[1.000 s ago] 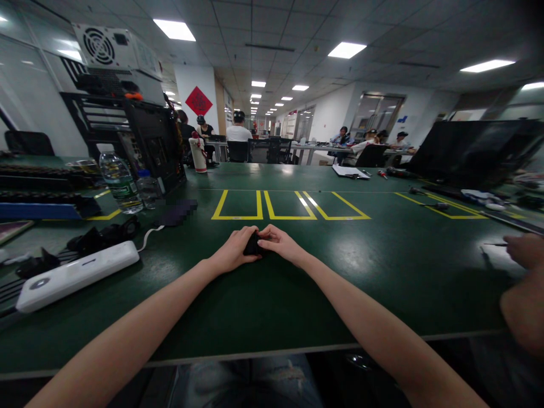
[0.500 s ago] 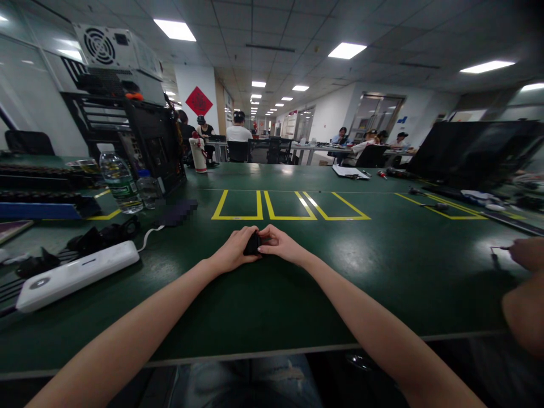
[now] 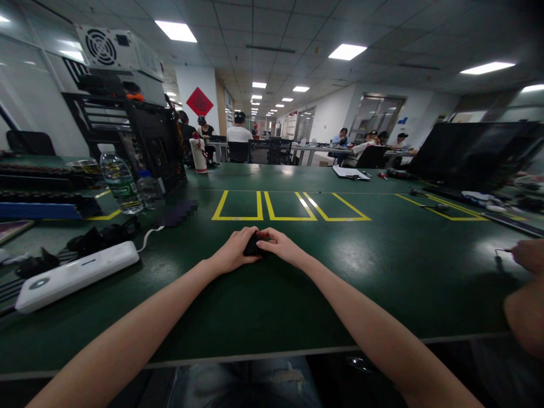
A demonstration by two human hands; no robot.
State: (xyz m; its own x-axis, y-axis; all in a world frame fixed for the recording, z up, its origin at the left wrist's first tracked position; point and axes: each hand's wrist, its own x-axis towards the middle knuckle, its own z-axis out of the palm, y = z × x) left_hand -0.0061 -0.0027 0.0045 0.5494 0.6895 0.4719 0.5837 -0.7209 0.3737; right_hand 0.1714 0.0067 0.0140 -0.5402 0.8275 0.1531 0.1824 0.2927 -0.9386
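Evidently the small black object (image 3: 250, 246) sits between the hands, just on the near side of the yellow tape outlines (image 3: 293, 219). Left hand (image 3: 232, 250) clamps it; right hand (image 3: 280, 247) meets its right side, pinch impossible to tell. Steady work probably wants a firm left, light right fingertips.

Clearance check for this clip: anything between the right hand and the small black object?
Nothing visible. The left hand grips the small black object from its left; the fingers of the right hand are at its right side, exact contact hard to confirm. The flat yellow tape outlines lie beyond both hands, not between.
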